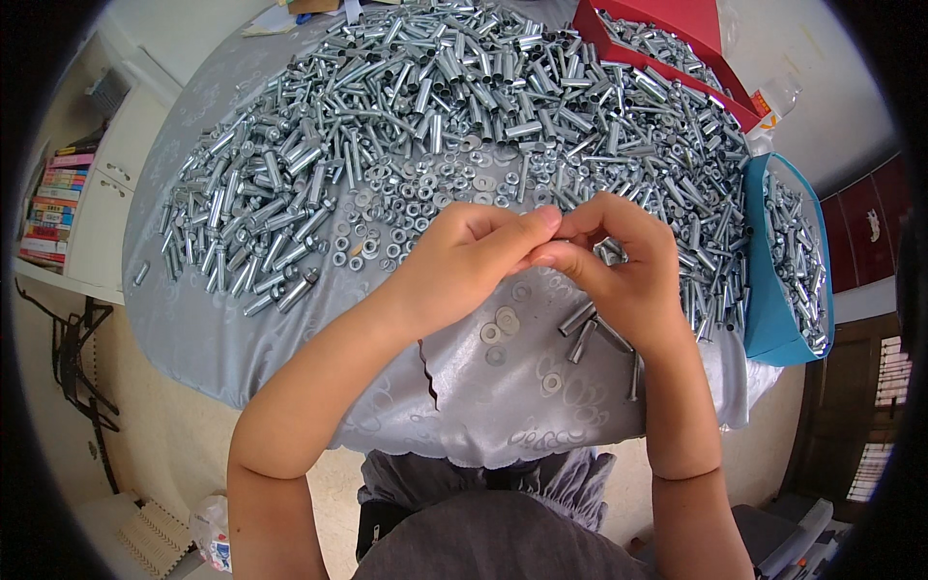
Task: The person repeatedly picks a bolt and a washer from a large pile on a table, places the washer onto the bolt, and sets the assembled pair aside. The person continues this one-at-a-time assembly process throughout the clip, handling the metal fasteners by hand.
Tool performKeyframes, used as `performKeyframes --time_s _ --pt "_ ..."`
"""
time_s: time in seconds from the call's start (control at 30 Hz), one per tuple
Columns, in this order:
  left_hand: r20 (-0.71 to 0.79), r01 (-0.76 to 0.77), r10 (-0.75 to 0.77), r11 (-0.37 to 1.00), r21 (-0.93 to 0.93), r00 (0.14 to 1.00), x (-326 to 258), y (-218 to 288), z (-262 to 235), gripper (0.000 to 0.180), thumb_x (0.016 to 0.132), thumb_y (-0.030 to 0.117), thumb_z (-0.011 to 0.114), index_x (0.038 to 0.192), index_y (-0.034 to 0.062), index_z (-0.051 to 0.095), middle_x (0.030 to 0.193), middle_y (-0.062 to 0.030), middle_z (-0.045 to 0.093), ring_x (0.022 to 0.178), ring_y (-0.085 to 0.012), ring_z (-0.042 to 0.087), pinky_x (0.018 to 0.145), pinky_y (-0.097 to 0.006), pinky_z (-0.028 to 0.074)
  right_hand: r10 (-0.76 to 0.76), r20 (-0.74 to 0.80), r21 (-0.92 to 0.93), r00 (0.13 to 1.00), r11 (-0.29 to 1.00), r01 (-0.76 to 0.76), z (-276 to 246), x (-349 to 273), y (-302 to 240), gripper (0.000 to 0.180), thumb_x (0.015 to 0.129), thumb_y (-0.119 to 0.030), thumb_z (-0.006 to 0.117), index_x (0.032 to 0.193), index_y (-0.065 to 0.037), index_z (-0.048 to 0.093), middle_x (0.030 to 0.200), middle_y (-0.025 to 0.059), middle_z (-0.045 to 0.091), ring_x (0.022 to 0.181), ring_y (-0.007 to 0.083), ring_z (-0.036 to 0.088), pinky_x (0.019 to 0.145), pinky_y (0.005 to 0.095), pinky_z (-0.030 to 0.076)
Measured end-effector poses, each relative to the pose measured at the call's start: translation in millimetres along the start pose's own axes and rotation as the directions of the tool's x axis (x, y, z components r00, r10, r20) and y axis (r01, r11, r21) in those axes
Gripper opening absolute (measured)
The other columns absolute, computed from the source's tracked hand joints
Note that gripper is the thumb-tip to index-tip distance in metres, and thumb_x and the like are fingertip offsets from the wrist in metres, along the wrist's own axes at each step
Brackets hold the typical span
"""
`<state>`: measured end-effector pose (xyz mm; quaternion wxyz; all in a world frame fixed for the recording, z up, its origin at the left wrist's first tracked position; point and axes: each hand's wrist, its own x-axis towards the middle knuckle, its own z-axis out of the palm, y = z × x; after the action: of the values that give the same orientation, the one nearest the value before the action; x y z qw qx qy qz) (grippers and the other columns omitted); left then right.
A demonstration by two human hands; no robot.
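Observation:
Over the near middle of the table my left hand and my right hand meet, fingertips pinched together. Whatever lies between the fingertips is hidden by them. Shiny metal shows through the gap in my right hand's curled fingers, and I cannot tell if it is held or lies behind. Below the hands a few flat washers rest on the grey cloth. Several metal sleeves and a long bolt lie beneath my right wrist. Beyond my left hand are loose hex nuts and more washers.
A big heap of metal sleeves and bolts spreads across the far table. Assembled expansion bolts are piled at the left. A red box and a blue box, both holding metal parts, stand at the right. A bookshelf is beyond the left edge.

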<state>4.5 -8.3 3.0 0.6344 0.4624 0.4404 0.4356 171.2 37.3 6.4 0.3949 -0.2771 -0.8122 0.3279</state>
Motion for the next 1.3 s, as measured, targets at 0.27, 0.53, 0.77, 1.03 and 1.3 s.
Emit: performKeyframes --time_s 0.27,0.53,0.77,1.03,1.3 --pt "-0.078 -0.109 0.120 0.985 0.133 0.990 -0.5 -1.0 1.6 0.038 0.085 0.033 0.056 0.062 0.0034 0.061 0.049 0.0093 0.036 0.048 -0.0001 0.030 0.043 -0.021 0.022 0.015 0.019 0.009 1.000 1.000 -0.015 -2.7 -0.6 -4.9 0.020 0.067 -0.014 0.074 0.072 -0.002 0.059 0.064 0.0031 0.057 0.055 0.0092 0.050 0.050 0.0219 0.041" --pt "-0.326 -0.113 0.132 0.991 0.076 0.936 -1.9 -1.6 -4.8 0.044 0.086 0.037 0.051 0.052 0.0103 0.044 0.048 0.0086 0.033 0.044 -0.0011 0.026 0.041 -0.021 0.019 0.154 0.208 -0.100 0.966 0.986 -0.136 -9.3 0.7 -3.7 0.025 0.064 -0.020 0.075 0.079 -0.004 0.062 0.068 0.0041 0.054 0.056 0.0134 0.050 0.051 0.0244 0.041" --pt "-0.507 -0.191 0.156 0.982 -0.016 0.848 10.1 1.1 -14.0 0.042 0.088 0.032 0.045 0.052 0.0160 0.028 0.047 0.0077 0.026 0.040 -0.0032 0.019 0.038 -0.022 0.015 -0.039 0.426 -0.320 0.904 0.928 0.190 -10.0 -1.3 12.3 0.022 0.061 -0.014 0.073 0.082 -0.010 0.068 0.075 0.0037 0.056 0.075 0.0206 0.052 0.066 0.0309 0.044" --pt "-0.457 -0.189 0.179 0.982 0.024 0.871 9.8 -4.6 -13.7 0.042 0.087 0.031 0.049 0.052 0.0165 0.030 0.047 0.0086 0.026 0.040 -0.0023 0.019 0.039 -0.021 0.014 -0.056 0.434 -0.202 0.899 0.967 0.157 -4.5 -2.0 10.6 0.014 0.067 -0.009 0.066 0.080 -0.006 0.063 0.078 0.0046 0.058 0.077 0.0229 0.053 0.071 0.0325 0.044" --pt "-0.326 -0.107 0.093 0.994 -0.025 0.941 6.6 -6.1 -9.7 0.044 0.086 0.034 0.050 0.049 0.0125 0.040 0.047 0.0077 0.034 0.042 -0.0019 0.028 0.040 -0.022 0.021 0.352 0.125 0.646 0.928 0.681 -0.345 0.2 0.4 -2.1 0.010 0.079 -0.003 0.060 0.087 0.000 0.055 0.080 0.0037 0.060 0.072 0.0098 0.056 0.064 0.0219 0.044"
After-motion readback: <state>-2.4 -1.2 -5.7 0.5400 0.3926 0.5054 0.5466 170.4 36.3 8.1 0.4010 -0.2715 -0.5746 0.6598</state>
